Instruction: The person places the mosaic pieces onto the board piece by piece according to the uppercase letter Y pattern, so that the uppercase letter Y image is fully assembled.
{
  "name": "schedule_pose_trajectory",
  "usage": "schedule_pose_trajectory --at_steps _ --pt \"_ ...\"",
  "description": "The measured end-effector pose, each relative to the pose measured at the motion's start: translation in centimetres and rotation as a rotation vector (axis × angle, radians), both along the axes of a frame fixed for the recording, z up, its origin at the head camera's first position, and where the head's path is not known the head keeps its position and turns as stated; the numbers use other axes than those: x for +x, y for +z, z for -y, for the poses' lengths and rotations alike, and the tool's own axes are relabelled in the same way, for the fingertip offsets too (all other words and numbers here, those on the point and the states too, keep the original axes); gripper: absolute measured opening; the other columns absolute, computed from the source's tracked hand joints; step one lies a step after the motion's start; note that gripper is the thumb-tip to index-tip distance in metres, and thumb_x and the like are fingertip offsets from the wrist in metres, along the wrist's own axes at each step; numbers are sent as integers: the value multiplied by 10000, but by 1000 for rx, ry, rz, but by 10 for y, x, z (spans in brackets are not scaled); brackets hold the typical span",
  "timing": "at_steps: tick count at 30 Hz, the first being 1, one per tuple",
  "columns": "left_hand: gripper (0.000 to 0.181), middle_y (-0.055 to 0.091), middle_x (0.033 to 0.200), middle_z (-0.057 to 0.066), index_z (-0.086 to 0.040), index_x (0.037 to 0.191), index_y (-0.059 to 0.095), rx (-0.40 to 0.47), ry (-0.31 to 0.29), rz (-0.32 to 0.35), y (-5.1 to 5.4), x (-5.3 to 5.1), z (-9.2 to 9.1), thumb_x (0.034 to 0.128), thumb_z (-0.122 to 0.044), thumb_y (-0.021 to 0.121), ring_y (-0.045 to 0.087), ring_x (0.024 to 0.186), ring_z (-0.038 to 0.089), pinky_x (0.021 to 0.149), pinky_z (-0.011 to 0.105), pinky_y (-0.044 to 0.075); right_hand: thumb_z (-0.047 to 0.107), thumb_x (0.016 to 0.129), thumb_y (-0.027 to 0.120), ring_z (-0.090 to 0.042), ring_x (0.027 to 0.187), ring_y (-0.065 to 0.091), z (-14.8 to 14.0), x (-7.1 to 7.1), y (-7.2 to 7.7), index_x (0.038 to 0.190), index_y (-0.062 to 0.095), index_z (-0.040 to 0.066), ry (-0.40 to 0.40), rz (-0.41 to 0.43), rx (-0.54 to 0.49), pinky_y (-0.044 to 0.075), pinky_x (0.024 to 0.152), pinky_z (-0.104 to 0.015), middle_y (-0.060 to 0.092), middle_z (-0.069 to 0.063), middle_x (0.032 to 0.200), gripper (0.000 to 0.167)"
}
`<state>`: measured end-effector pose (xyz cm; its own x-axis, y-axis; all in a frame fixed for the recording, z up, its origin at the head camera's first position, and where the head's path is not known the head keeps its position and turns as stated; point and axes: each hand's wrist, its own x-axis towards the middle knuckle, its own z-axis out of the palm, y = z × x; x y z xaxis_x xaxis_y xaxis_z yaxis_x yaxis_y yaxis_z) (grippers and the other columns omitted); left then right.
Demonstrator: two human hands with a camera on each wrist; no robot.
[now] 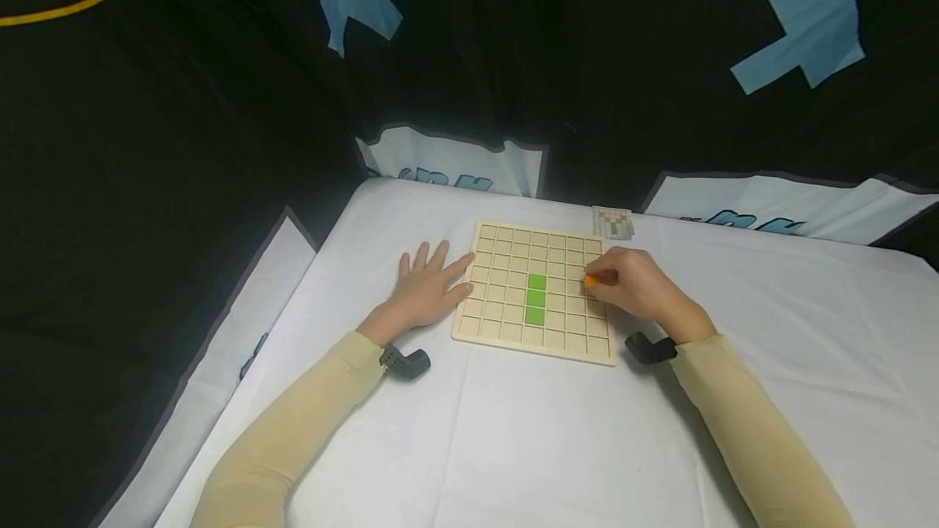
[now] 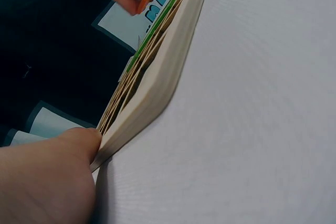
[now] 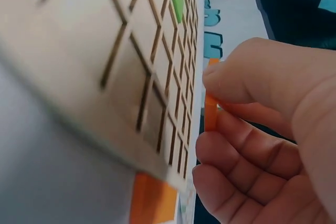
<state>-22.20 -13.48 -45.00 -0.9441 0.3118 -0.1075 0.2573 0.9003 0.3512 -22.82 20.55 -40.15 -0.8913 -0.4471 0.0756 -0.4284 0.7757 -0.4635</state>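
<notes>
A square wooden grid board [image 1: 499, 336] lies on the white table, with three green tiles [image 1: 536, 300] in a column in its cells. My left hand [image 1: 421, 292] lies with fingers spread at the board's left side, thumb and index finger touching its edge. Over the right part of the board, my right hand [image 1: 640, 283] pinches an orange tile [image 3: 211, 111] between thumb and fingers. In the right wrist view, another orange piece [image 3: 152, 198] shows beside the board's edge; in the head view it is hidden.
A small card [image 1: 613, 222] with a coloured grid pattern lies behind the board's far right corner. White cloth covers the table [image 1: 513, 438]. Dark curtains [image 1: 469, 63] with blue tape hang behind and to the left.
</notes>
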Motion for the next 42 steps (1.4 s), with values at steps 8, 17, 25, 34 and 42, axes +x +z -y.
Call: schedule_pose_trajectory --at_steps 8,17,25,34,42 --pt "622 75 1720 203 -286 1623 288 11 -5 4 1 0 0 1051 -509 389 -42 1577 489 1231 707 -31 8 838 739 -195 778 533 21 -14 2 924 775 47 96 -51 -12 468 706 -311 716 -61 870 102" --pt "620 71 1720 201 -288 1624 287 14 -11 1 -1 0 -1 1054 -513 385 -41 1576 490 1227 712 -33 -6 848 728 -227 849 604 40 -25 1 979 784 15 120 -62 -8 545 821 -396 757 -118 967 144" --pt "622 70 1720 203 -288 1626 280 1 -3 1 0 0 0 1054 -508 382 -40 1575 495 1226 713 -38 17 875 728 -227 856 597 54 -33 5 992 786 21 126 -21 -11 533 818 -386 745 -117 968 131" --pt "623 68 1721 199 -296 1626 277 -5 2 8 -3 0 1 1053 -520 379 -40 1576 490 1229 707 -43 52 889 755 -264 989 656 76 -41 4 1123 772 0 131 52 -14 562 950 -442 758 -155 1112 240" --pt "625 61 1722 195 -297 1628 267 -8 1 12 -1 0 1 1056 -522 376 -43 1578 485 1231 703 -48 29 899 731 -279 1037 670 87 -45 -1 1117 769 -6 129 66 -13 556 989 -444 755 -162 1122 224"
